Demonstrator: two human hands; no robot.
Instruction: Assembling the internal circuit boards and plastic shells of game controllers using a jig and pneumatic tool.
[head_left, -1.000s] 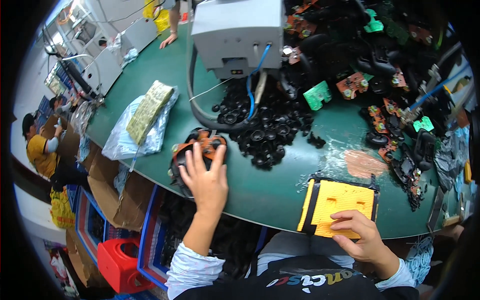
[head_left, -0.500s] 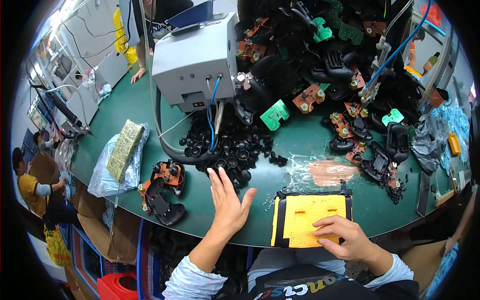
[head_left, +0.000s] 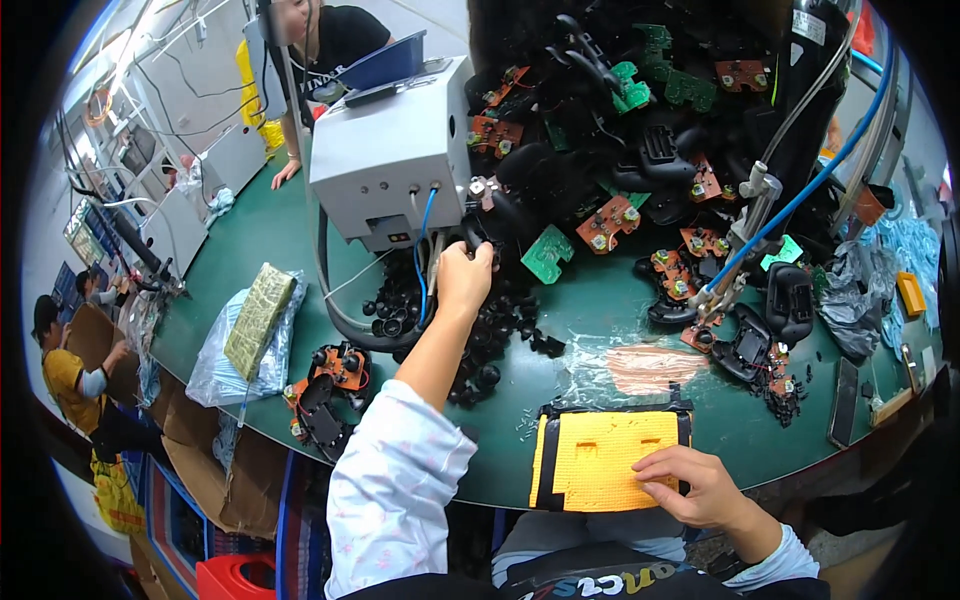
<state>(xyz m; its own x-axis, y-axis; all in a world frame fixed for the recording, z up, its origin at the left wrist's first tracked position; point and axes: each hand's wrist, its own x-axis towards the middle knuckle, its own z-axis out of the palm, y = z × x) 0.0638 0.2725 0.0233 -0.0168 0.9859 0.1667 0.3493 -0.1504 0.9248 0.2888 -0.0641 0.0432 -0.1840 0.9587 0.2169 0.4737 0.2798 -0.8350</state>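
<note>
My left hand [head_left: 463, 283] reaches out to the edge of the piled parts, beside the grey machine. Its fingers are closed on a handle of a black game controller shell [head_left: 484, 236]; the fingertips are partly hidden. Black thumbstick caps [head_left: 500, 320] lie in a heap just under that forearm. Over the right side of a yellow textured pad [head_left: 590, 460], near the table edge, hovers or rests my right hand [head_left: 703, 488]. Its fingers are bent and apart from the thumb, with nothing visible in them. Black tape borders the pad.
A grey box-shaped machine [head_left: 390, 150] with cables stands ahead. Controller shells and circuit boards [head_left: 608, 222] are piled behind. A metal rod tool with a blue hose [head_left: 750, 225] hangs at the right. Wrapped block [head_left: 260, 320] and open controller [head_left: 325, 410] lie left. A person [head_left: 345, 40] stands across the table.
My left hand has moved forward from above the table's near part to the pile and closed on a controller shell. The right hand stays at the yellow pad. The view has shifted slightly.
</note>
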